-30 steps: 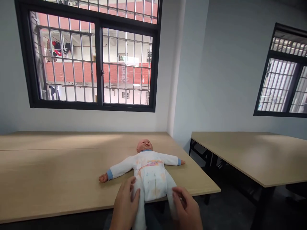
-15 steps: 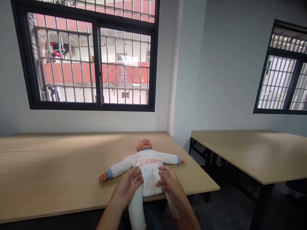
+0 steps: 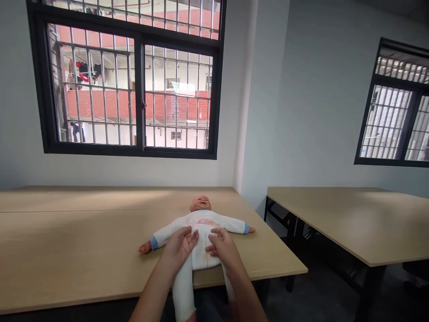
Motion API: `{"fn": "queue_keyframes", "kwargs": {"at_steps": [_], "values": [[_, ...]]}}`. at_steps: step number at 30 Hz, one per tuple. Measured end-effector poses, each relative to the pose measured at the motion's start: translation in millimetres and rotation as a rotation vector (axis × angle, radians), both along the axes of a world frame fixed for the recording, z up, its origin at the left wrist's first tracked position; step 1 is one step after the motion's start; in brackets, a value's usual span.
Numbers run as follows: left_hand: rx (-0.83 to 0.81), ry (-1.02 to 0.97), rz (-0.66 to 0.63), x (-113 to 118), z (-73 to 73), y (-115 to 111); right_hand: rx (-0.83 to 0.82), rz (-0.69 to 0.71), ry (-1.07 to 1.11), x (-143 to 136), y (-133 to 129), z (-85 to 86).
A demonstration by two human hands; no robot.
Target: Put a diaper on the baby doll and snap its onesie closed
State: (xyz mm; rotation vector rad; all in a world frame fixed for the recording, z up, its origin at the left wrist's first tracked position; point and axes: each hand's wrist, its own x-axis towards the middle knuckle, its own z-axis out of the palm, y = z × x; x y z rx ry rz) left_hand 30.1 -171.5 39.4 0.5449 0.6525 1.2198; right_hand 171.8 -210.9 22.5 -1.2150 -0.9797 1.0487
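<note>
A baby doll (image 3: 201, 247) in a white outfit with blue cuffs lies on its back on the wooden table (image 3: 83, 250). Its head points to the far side, its arms are spread, and its legs hang over the near edge. My left hand (image 3: 181, 246) is at the left side of the doll's waist, fingers loosely curled and apart. Opposite it, my right hand (image 3: 224, 247) is over the right side of the waist, its fingers bent and apart. Whether the fingertips press on the cloth is hard to tell. My forearms partly cover the doll's legs.
A second table (image 3: 335, 219) stands to the right, across a gap from the first. Behind the first table is a wall with a barred window (image 3: 134, 94). Another barred window (image 3: 389, 116) is at the far right.
Both hands have shifted slightly left and up in the view, and come closer together. The doll's lower body and legs have swung a little left; its head stays nearly in place.
</note>
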Motion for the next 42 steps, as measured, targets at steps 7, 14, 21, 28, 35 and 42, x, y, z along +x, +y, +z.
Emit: {"fn": "queue_keyframes", "kwargs": {"at_steps": [7,14,21,28,35,42], "values": [[0.375,0.684,0.259,-27,-30.5,6,0.018,-0.069,-0.228,22,-12,3.1],[1.023,1.587,0.288,5,-45.8,-15,0.352,-0.256,-1.064,3,-10,-21.8],[0.903,1.94,0.179,11,-61.3,-15,0.379,-0.289,-1.132,-9,-9,-43.8],[0.917,1.466,0.333,1,-53.0,-8,0.345,-0.355,-0.773,10,3,-28.1],[0.675,1.66,0.418,22,-22.5,36,0.076,-0.417,-0.9,11,41,-11.1],[0.615,1.709,0.435,25,-37.8,44,0.054,-0.466,-0.9,16,49,-23.8]]}}
